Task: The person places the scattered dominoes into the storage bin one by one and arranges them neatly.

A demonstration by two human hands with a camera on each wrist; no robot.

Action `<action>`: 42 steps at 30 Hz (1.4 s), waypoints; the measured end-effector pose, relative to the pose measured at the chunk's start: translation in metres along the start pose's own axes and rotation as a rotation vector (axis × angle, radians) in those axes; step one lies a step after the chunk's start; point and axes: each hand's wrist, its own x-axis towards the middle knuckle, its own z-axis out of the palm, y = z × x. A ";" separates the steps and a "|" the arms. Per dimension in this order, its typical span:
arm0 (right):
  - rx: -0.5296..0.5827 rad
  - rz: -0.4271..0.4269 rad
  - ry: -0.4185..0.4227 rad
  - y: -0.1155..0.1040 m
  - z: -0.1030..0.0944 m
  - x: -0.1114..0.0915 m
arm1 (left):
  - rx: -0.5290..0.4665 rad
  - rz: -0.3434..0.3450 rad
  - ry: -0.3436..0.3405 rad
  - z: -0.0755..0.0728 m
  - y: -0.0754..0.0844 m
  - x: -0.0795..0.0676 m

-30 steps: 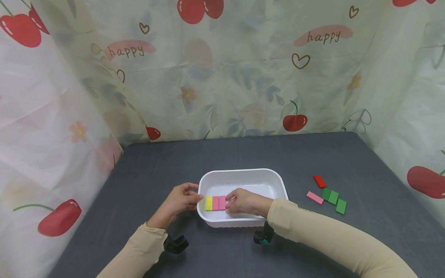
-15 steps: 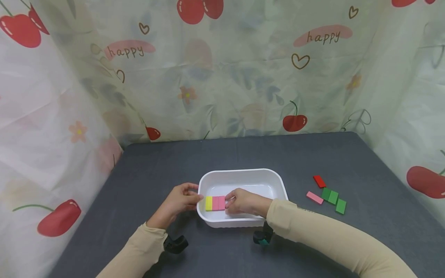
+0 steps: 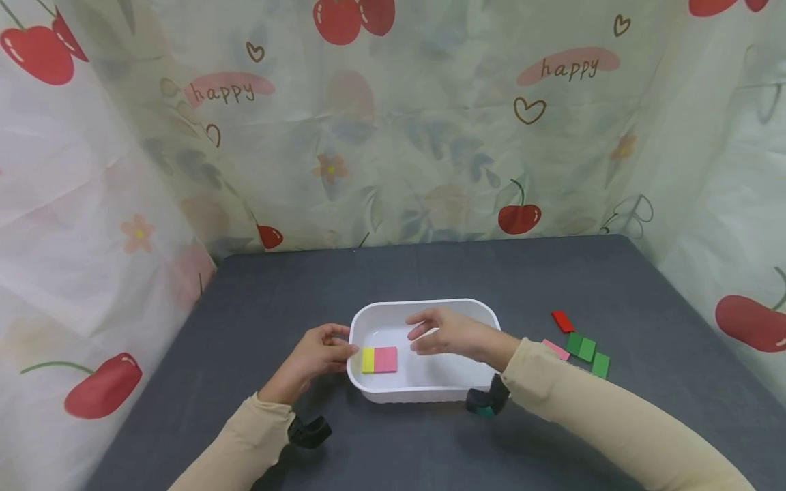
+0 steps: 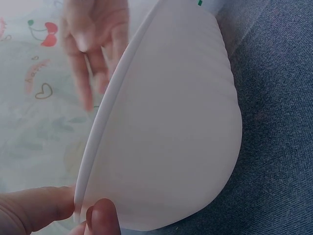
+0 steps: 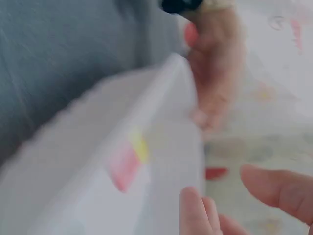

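Note:
My left hand (image 3: 319,354) pinches the left rim of a white plastic basin (image 3: 424,395); the left wrist view has the thumb and fingers (image 4: 105,218) on either side of that rim. Inside, near the left wall, a yellow tile (image 3: 368,361) lies flat against the pink tiles (image 3: 385,359), which sit edge to edge. Over the middle of the basin hovers my right hand (image 3: 457,334), fingers spread and holding nothing, apart from the tiles. In the right wrist view, its thumb and fingertips stand well apart, and the basin is blurred.
Right of the basin, a red tile (image 3: 562,321), several green tiles (image 3: 580,346) and a pink tile (image 3: 555,349) lie on the dark table (image 3: 295,286). My right sleeve partly covers this group. Patterned curtains (image 3: 393,136) enclose the back and sides.
My right hand has left the pink tiles, rising and moving right and away from me, its fingers spreading. The pink tiles have shifted slightly together. The left hand stays on the rim.

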 end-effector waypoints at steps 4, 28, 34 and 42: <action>0.002 -0.103 -0.009 -0.008 -0.032 -0.017 | 0.006 -0.005 0.002 0.000 0.000 0.001; -0.158 -0.058 0.353 0.109 -0.157 -0.096 | -0.001 -0.017 0.006 0.001 0.001 0.001; -0.180 0.017 0.315 0.137 -0.154 -0.108 | -0.004 -0.020 0.008 0.001 0.002 0.001; -0.170 0.112 0.274 0.154 -0.143 -0.115 | 0.006 -0.021 0.014 0.001 0.000 0.002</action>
